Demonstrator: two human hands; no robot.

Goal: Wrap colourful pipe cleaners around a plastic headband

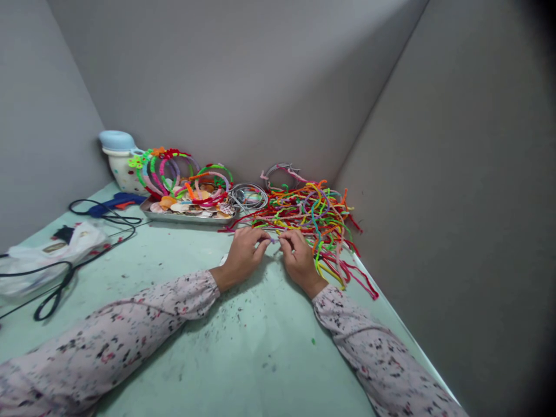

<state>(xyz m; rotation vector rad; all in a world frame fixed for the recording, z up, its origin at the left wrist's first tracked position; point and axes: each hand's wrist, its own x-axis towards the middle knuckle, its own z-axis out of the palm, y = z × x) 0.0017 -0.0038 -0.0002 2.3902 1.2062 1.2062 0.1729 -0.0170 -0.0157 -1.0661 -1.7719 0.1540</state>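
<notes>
My left hand (244, 255) and my right hand (300, 259) face each other above the table, thumbs and fingers pinched. Between their fingertips runs a short piece of purple pipe cleaner (273, 240), with both hands gripping it. Most of that piece is hidden by the fingers. Just behind and beside my right hand spreads a tangled pile of coloured pipe cleaners (319, 211). Beyond my left hand is a metal tray (186, 219) of seashells (180, 207), with several hoops wrapped in pipe cleaner (167, 174) standing in or over it.
Thin grey hoops (249, 198) lie between tray and pile. At the back left stands a spotted cup with a blue lid (118, 142). A blue glue gun (113, 204), black cable (67, 284) and white plastic bag (32, 263) occupy the left side. Grey walls enclose the green tabletop (243, 359).
</notes>
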